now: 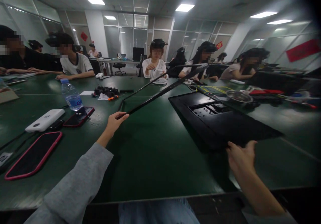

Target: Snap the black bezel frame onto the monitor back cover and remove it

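My left hand (117, 118) is closed around the near corner of a thin black rectangular frame (152, 95), like a monitor bezel. The frame is raised at a slant above the table, its far end pointing up and right. On the right lies a flat black panel (240, 123), like a monitor's back cover, with a rectangular recess showing metal parts. My right hand (242, 157) grips the near edge of that panel; some fingers are hidden by it.
On the green table (150, 170) at left are a pink-edged phone (33, 155), another phone (79, 116), a white power bank (45, 120) and a water bottle (71, 95). A metal bowl (239, 96) stands beyond the panel. Several people sit around.
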{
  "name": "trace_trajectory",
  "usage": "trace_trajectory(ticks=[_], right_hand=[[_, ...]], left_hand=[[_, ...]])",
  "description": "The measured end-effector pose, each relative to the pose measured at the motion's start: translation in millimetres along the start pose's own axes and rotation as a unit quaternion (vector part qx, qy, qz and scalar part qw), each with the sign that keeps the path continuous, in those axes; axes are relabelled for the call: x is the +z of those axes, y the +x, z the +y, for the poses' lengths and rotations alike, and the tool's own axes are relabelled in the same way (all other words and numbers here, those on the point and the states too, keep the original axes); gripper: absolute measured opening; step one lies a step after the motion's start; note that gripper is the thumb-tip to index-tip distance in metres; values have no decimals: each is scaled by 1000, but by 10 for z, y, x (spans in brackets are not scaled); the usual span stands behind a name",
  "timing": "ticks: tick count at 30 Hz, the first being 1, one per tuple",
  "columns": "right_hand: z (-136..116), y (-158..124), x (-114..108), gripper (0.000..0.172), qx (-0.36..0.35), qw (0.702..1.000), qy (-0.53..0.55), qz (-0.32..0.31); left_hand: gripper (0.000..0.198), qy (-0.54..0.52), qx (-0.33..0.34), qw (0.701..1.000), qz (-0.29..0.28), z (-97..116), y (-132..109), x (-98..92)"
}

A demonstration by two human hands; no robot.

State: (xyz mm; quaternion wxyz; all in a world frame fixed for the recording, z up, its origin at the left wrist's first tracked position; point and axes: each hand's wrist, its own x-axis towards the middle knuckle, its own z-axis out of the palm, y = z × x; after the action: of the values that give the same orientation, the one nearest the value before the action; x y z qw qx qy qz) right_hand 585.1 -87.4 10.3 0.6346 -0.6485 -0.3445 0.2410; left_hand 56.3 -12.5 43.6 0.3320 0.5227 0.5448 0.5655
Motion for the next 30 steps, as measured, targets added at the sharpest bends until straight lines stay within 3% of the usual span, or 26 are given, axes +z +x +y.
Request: trace_trajectory(ticks=[3, 6, 12, 16, 18, 20, 22, 23, 24, 27, 28, 30], right_hand=[[-129, -141, 255, 128, 47, 997, 59, 18], [-236, -134, 473, 125, 95, 992, 71, -32], [-436, 355, 741, 112, 150, 960, 101, -212], [-496, 648, 961, 97, 180, 936, 80, -291], [-490, 742, 1089, 81, 160, 951, 58, -258], [-475, 822, 1183, 58, 88, 984, 53, -146], [-467, 897, 1202, 29, 21, 997, 72, -27], [-468, 932, 1179, 17, 12, 995, 94, -15], [-471, 962, 1139, 15, 22, 992, 115, -39], [-474, 1020, 985, 33, 104, 957, 148, -225], [-467, 1032, 944, 34, 109, 949, 135, -262], [-437, 1054, 895, 36, 76, 958, 80, -265]], left_hand=[[65, -15, 8, 1000, 14, -23, 14, -18], [63, -6, 14, 1000, 19, -9, 24, -48], [57, 54, 37, 998, 15, 33, 47, -109], [52, 104, 49, 993, -17, 69, 26, -101], [50, 121, 58, 991, -29, 83, 8, -91], [48, 145, 70, 986, -32, 85, -6, -86], [46, 175, 83, 980, -36, 71, -12, -88], [45, 190, 88, 977, -41, 61, -13, -90], [44, 202, 92, 974, -48, 50, -12, -92], [40, 220, 112, 966, -82, 37, -13, -87], [39, 223, 120, 963, -94, 43, -16, -83], [36, 231, 133, 957, -111, 66, -25, -75]])
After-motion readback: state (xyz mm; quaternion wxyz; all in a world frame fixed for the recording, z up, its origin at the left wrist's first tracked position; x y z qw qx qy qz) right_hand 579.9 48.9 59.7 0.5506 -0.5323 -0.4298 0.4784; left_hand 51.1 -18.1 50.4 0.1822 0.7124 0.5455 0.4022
